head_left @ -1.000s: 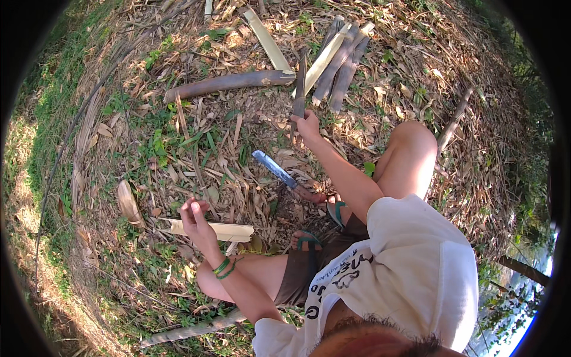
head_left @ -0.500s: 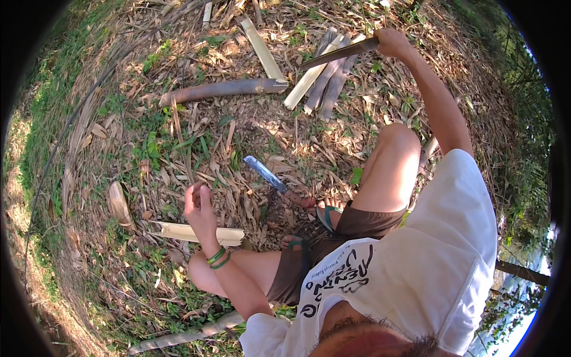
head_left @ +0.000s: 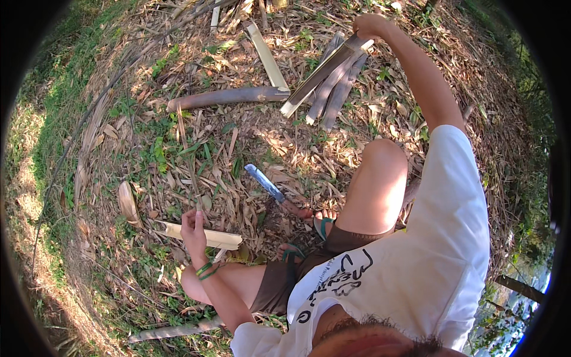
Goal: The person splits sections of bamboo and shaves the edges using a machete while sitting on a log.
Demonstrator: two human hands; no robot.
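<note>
1. Right hand (head_left: 370, 27): grip pinches the far end of the dark strip (head_left: 327, 72), far side, right of centre, over the split strips (head_left: 342, 89); contact unclear.
2. Left hand (head_left: 193, 231): fingers loosely curled near pale piece (head_left: 221, 239); cannot tell if tips meet.
3. Step, as judged: positioning the strip; next move calls for steady alignment.
4. Long axis diagonal, near end pointing left.

the dark strip (head_left: 328, 69) has been carried by the right hand (head_left: 369, 26) out to the pile of split pieces (head_left: 336, 106), and (having been slanted across them half a second ago) it has now been turned into line with the pale strip (head_left: 289, 109) there.
</note>
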